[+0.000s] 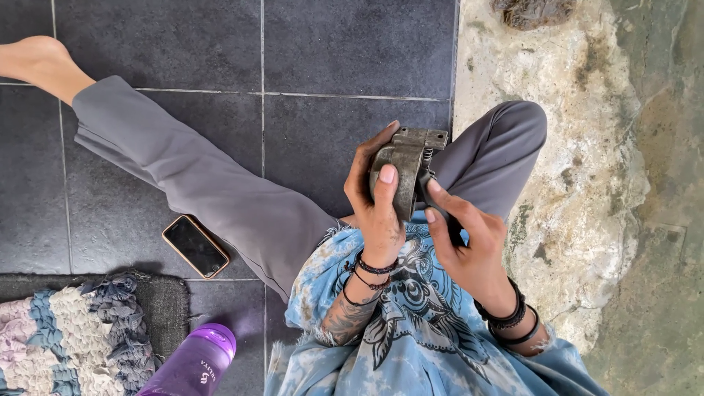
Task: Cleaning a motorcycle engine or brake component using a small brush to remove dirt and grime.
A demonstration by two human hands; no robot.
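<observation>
Grey, worn metal makes up the clamp-like part (405,170), a curved band with a flat bolted top and a small spring at its side, held up above the person's lap. Left hand (375,209) has its grip clenched around the part, thumb pressed flat on the near face and fingers wrapped behind. Right hand (469,246) sits just beside the part, its fingertips (434,188) touching the right edge by the spring; whether that grip pinches anything I cannot tell. Left of the part, on the dark tiled floor (352,44), lies a phone (195,246). Further left and nearer the person sit a purple bottle (192,364) and a rag rug (73,337).
</observation>
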